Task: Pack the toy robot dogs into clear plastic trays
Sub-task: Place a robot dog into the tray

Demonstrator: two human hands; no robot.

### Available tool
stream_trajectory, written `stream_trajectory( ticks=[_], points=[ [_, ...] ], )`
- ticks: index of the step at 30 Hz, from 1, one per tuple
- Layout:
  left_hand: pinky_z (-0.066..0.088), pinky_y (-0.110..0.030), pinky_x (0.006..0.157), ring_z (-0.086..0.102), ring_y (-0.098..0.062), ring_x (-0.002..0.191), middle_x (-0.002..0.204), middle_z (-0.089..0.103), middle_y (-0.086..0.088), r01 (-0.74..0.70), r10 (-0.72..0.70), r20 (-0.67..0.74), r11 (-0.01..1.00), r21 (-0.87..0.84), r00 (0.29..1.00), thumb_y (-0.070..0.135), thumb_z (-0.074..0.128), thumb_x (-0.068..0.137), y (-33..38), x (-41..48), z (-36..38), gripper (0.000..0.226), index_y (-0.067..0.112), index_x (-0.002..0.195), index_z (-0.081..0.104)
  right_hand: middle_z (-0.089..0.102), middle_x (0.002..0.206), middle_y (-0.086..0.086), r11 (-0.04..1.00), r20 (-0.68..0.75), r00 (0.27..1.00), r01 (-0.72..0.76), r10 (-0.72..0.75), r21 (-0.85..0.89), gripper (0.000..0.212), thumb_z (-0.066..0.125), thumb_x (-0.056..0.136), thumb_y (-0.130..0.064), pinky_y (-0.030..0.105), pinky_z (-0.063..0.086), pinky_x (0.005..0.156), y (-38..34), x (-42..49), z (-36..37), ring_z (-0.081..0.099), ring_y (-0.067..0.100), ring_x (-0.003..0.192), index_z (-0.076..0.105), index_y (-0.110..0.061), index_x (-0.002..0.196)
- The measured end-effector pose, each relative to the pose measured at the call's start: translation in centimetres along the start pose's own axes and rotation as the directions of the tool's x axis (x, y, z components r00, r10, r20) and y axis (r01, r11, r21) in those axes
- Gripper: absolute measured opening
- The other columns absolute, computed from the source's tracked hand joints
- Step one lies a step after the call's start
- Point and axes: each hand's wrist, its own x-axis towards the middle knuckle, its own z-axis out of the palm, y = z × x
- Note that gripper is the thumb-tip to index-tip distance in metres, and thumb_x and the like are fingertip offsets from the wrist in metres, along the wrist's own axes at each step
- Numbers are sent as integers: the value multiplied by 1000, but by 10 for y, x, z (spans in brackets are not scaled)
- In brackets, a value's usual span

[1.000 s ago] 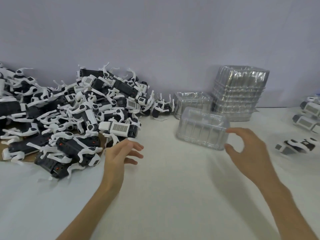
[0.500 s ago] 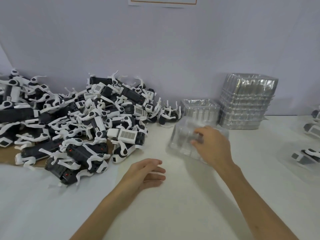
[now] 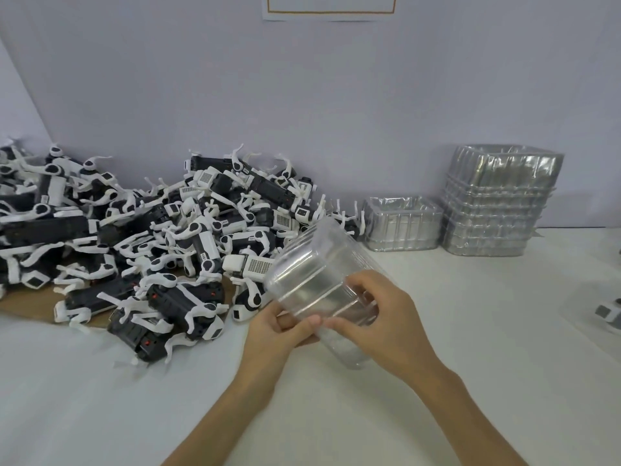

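A clear plastic tray [image 3: 316, 270] is lifted off the table and tilted, held between both hands near the centre. My left hand [image 3: 279, 334] pinches its near edge from the left. My right hand [image 3: 386, 317] grips it from the right, fingers curled round its rim. A large heap of black-and-white toy robot dogs [image 3: 151, 237] covers the left of the table, partly on a brown cardboard sheet [image 3: 30, 307]; the nearest dog [image 3: 168, 314] lies just left of my left hand.
A single clear tray [image 3: 401, 223] and a tall stack of clear trays [image 3: 497, 200] stand against the back wall at the right. Part of another toy dog [image 3: 610, 311] shows at the right edge. The white table [image 3: 470, 331] spreads in front.
My right hand picked the clear tray up from the table and brought it nearer and leftward. My left hand rose from the table and took hold of the tray's near edge.
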Motion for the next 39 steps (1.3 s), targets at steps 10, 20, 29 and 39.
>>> stream_trajectory(
  ticks=[10,20,29,39],
  points=[
    [55,-21,61,69,-12,73,86,75,-9,33,-32,21,999,-20,999,28,79,70,1,2,2,22,14,88,80,67,97,-22,989,-34,996,-76,81,128,26,79,77,-40,24,53,72,-5,3,-5,65,8,86,67,-41,99],
    [60,-30,64,72,-16,82,97,77,-12,37,-37,-12,998,60,999,26,75,76,1,5,-3,35,10,106,73,68,85,-11,961,-114,988,-71,105,266,20,81,83,-18,22,50,60,-4,9,-22,65,13,71,71,-34,89],
    [58,-26,64,73,-18,89,98,77,-9,111,-112,26,992,55,993,16,67,88,-1,5,-3,22,6,107,69,66,99,-4,980,-609,768,-137,199,147,12,73,92,-26,31,55,76,26,9,-67,71,18,83,66,-31,100],
    [62,-29,67,71,-19,70,89,71,-13,415,-423,-51,901,-128,905,21,58,102,-23,47,93,20,2,96,62,57,107,-2,966,-639,757,-42,-137,-256,18,70,89,-2,29,44,93,25,9,-61,52,5,100,72,-8,105]
  ],
)
